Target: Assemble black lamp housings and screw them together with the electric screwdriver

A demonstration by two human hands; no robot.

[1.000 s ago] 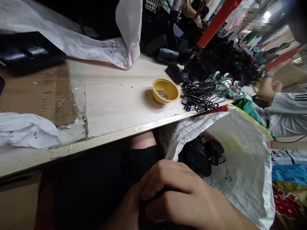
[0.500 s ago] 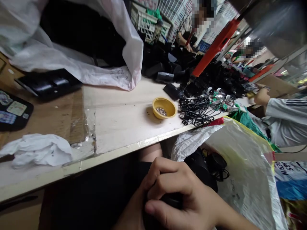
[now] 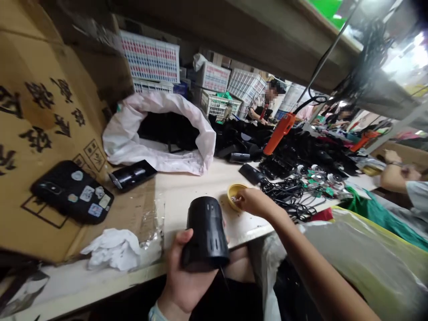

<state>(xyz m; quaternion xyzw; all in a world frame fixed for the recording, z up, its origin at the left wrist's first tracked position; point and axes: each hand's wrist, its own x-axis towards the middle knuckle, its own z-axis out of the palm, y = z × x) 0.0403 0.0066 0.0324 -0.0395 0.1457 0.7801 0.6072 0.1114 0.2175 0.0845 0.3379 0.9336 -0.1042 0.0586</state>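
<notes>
In my left hand (image 3: pixel 190 276) is a black cylindrical plastic housing (image 3: pixel 205 236) with small slots in its side, held tilted above the table's front edge. The thumb lies on its left side and the fingers wrap behind it. My right hand (image 3: pixel 251 201) reaches into a small yellow bowl (image 3: pixel 230 192), its fingers bent together at the small shiny metal pieces (image 3: pixel 236 199), which look like screws. The fingertips are partly hidden, so what they pinch cannot be made out.
An orange-red electric screwdriver (image 3: pixel 279 133) hangs above a heap of black parts. Black cables (image 3: pixel 287 196) lie right of the bowl. A white sack (image 3: pixel 160 104), a phone (image 3: pixel 73 191) and a crumpled white cloth (image 3: pixel 113 249) are leftward. A co-worker's arm (image 3: pixel 394 178) is at right.
My hands, clasped together around a black object low in front, have come apart. The left has raised the black housing; the right has reached to the yellow bowl. The camera view has shifted upward.
</notes>
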